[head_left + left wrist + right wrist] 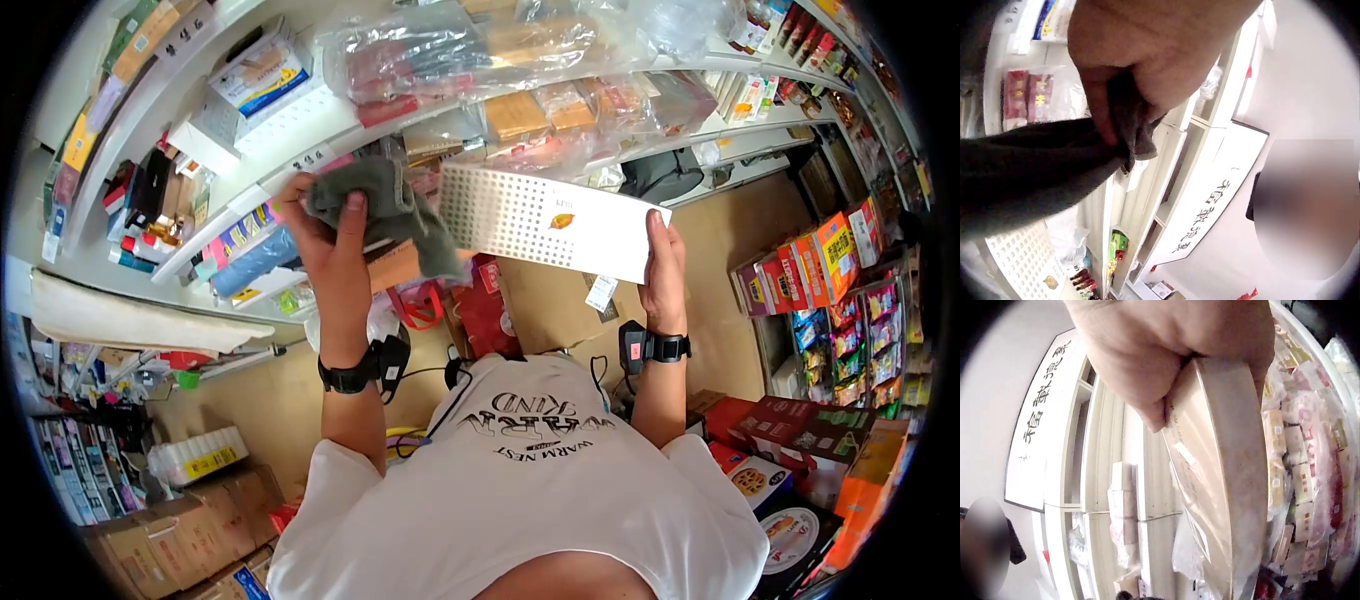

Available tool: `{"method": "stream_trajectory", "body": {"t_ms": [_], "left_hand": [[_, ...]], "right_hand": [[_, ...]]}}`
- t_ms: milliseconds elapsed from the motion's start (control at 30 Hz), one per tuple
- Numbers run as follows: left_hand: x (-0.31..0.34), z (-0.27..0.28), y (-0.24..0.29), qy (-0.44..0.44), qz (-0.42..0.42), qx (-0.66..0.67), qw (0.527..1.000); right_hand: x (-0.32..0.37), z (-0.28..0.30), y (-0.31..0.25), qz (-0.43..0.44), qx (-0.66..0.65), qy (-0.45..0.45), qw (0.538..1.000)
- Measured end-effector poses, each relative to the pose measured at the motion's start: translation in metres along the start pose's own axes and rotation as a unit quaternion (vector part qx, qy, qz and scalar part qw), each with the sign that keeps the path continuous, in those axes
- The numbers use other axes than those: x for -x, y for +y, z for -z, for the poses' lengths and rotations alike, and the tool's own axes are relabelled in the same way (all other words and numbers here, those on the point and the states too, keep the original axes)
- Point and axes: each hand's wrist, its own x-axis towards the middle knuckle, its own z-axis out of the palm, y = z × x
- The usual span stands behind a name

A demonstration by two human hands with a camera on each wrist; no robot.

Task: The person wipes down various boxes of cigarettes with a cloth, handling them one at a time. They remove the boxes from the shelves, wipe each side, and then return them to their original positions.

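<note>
Stocked white shelves stand before the person, plastic-wrapped packages lying along one front edge. In front of that edge a white box is held up, its right short edge gripped between thumb and fingers of the right hand; a gray-green cloth hangs bunched between thumb and fingers of the left hand near the box's dotted left end, and a small orange leaf print marks the box's face.

One cloth, one white box and two wristbands show.
</note>
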Motion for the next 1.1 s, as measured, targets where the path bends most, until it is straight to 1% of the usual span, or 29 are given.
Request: {"method": "stream_trajectory", "body": {"t_ms": [33, 100, 133, 167, 200, 233, 300, 333, 400, 467, 533, 567, 600, 633, 667, 700, 733, 767, 800, 867, 900, 933, 967, 1000, 1033, 1067, 1100], "left_hand": [[0.002, -0.004, -0.003, 0.006, 0.007, -0.005, 1.000], [-0.004, -0.011, -0.012, -0.052, -0.161, 0.062, 0.984], [-0.009, -0.008, -0.018, -0.049, -0.159, 0.056, 0.985], [-0.012, -0.004, -0.025, -0.112, -0.244, -0.153, 0.951], [-0.014, -0.001, -0.031, -0.171, -0.318, -0.352, 0.864], [-0.012, 0.002, -0.036, -0.171, -0.318, -0.356, 0.862], [-0.008, 0.000, -0.046, -0.103, -0.337, -0.474, 0.807], [-0.004, -0.007, -0.048, -0.102, -0.337, -0.476, 0.806], [0.007, -0.033, -0.054, -0.056, -0.338, -0.326, 0.881], [0.027, -0.072, -0.050, -0.135, -0.330, -0.290, 0.888], [0.039, -0.096, -0.038, -0.188, -0.313, -0.232, 0.902], [0.035, -0.093, -0.032, -0.179, -0.315, -0.237, 0.902], [0.030, -0.088, -0.026, -0.211, -0.337, -0.265, 0.879], [0.028, -0.082, -0.023, -0.246, -0.354, -0.291, 0.854], [0.024, -0.075, -0.028, -0.240, -0.352, -0.294, 0.855], [0.016, -0.067, -0.037, -0.211, -0.351, -0.249, 0.878], [0.006, -0.059, -0.041, -0.183, -0.352, -0.202, 0.895], [-0.002, -0.046, -0.034, -0.144, -0.308, -0.236, 0.910], [-0.011, -0.031, -0.027, -0.106, -0.263, -0.269, 0.920], [-0.036, -0.005, -0.035, 0.037, -0.258, -0.258, 0.930], [-0.040, 0.010, -0.033, 0.036, -0.258, -0.258, 0.930], [-0.045, 0.021, -0.024, 0.008, -0.181, -0.266, 0.947], [-0.048, 0.026, -0.019, -0.020, -0.104, -0.271, 0.957], [-0.044, 0.023, -0.019, -0.020, -0.106, -0.271, 0.957], [-0.033, 0.013, -0.020, -0.023, -0.188, -0.326, 0.926], [-0.019, 0.002, -0.021, -0.026, -0.265, -0.380, 0.886], [-0.001, -0.017, -0.017, -0.037, -0.284, -0.314, 0.905]], "right_hand": [[0.002, -0.010, -0.002, 0.005, 0.005, 0.004, 1.000], [0.002, -0.027, -0.009, 0.000, -0.006, 0.003, 1.000], [0.001, -0.037, -0.011, 0.009, -0.022, 0.004, 1.000], [0.003, -0.047, -0.014, 0.016, -0.029, 0.014, 0.999], [0.004, -0.057, -0.019, 0.013, -0.032, 0.011, 0.999], [0.006, -0.066, -0.024, 0.020, -0.035, -0.012, 0.999], [0.007, -0.073, -0.025, 0.030, -0.029, -0.044, 0.998], [0.009, -0.080, -0.026, 0.029, -0.030, -0.046, 0.998], [0.014, -0.106, -0.027, -0.002, -0.056, -0.024, 0.998], [0.017, -0.125, -0.016, -0.024, -0.071, -0.044, 0.996], [0.012, -0.138, -0.009, -0.003, -0.082, -0.068, 0.994], [0.017, -0.142, -0.017, -0.047, -0.157, -0.070, 0.984], [0.018, -0.144, -0.019, -0.038, -0.174, -0.083, 0.981], [0.020, -0.146, -0.018, -0.019, -0.149, -0.070, 0.986], [0.022, -0.147, -0.016, 0.000, -0.123, -0.057, 0.991], [0.024, -0.146, -0.014, -0.003, -0.122, -0.060, 0.991], [0.025, -0.145, -0.012, 0.048, -0.067, -0.075, 0.994], [0.025, -0.143, -0.013, 0.099, -0.012, -0.090, 0.991], [0.028, -0.140, -0.016, 0.102, -0.014, -0.090, 0.991], [0.037, -0.130, -0.025, 0.190, 0.093, -0.143, 0.967], [0.041, -0.129, -0.031, 0.179, 0.109, -0.158, 0.965], [0.040, -0.126, -0.034, 0.214, 0.141, -0.205, 0.945], [0.044, -0.127, -0.036, 0.223, 0.154, -0.195, 0.943], [0.047, -0.130, -0.037, 0.233, 0.166, -0.184, 0.940], [0.045, -0.136, -0.043, 0.236, 0.165, -0.185, 0.939], [0.045, -0.144, -0.050, 0.296, 0.237, -0.201, 0.903], [0.045, -0.150, -0.053, 0.349, 0.306, -0.216, 0.859]]}}
